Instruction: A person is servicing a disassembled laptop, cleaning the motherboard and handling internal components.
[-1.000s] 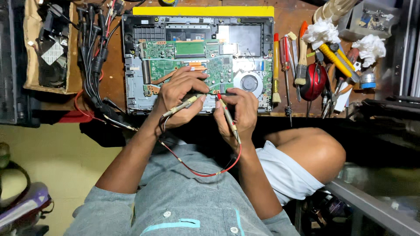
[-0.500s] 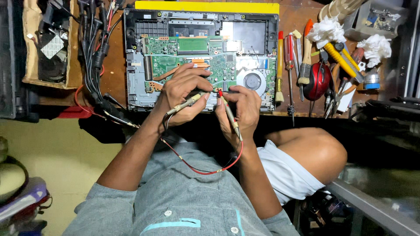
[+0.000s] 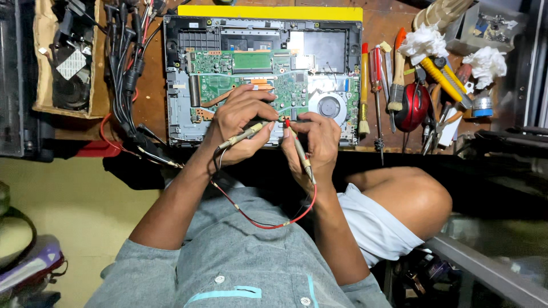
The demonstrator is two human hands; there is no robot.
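Fingers of the left hand point(image 3: 240, 122) pinch a pale test probe point(image 3: 242, 137), and those of the right hand point(image 3: 317, 140) close narrowly on a red-tipped probe point(image 3: 298, 149); both tips meet the green circuit board point(image 3: 251, 85) of the opened laptop point(image 3: 182, 114) lying on the table point(image 3: 151, 97).

Head camera, looking straight down, close

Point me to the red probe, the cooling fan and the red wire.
red probe point(image 3: 301, 153), head view, on its grey shaft in the right hand.
cooling fan point(image 3: 329, 106), head view, on its hub.
red wire point(image 3: 268, 225), head view, on its loop's low bend.
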